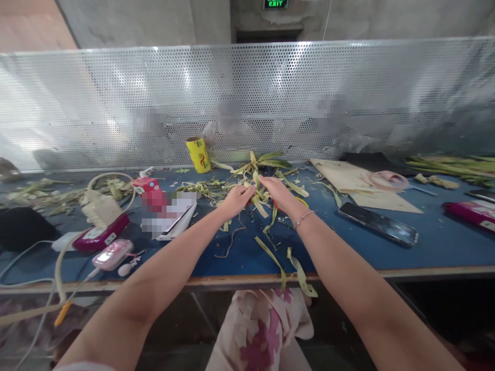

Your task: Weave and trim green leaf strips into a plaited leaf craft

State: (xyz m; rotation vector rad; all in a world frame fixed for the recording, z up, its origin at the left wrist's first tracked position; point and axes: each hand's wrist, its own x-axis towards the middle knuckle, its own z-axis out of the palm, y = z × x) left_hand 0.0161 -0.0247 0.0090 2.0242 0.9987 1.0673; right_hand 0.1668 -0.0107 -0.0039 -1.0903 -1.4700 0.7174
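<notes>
Over the middle of the blue table, my left hand (236,200) and my right hand (279,190) are close together with fingers pinched. Between them is a bundle of pale green leaf strips (256,180), its ends sticking up and down past my fingertips. Exactly how each finger grips it is hidden. Just behind stands a clump of longer green leaves (266,161). Below my hands, loose curled strips (270,257) lie toward the table edge, one hanging over it. Something with a red and yellow edge (302,203) shows partly beside my right wrist.
A yellow tube (198,155) stands by the perforated metal screen (247,93). At left are a red packet (149,189), a white box (176,226), a pink case (113,254) and cables. At right are a phone (377,223), brown paper (390,202), a tape roll (386,180) and green stalks (456,166).
</notes>
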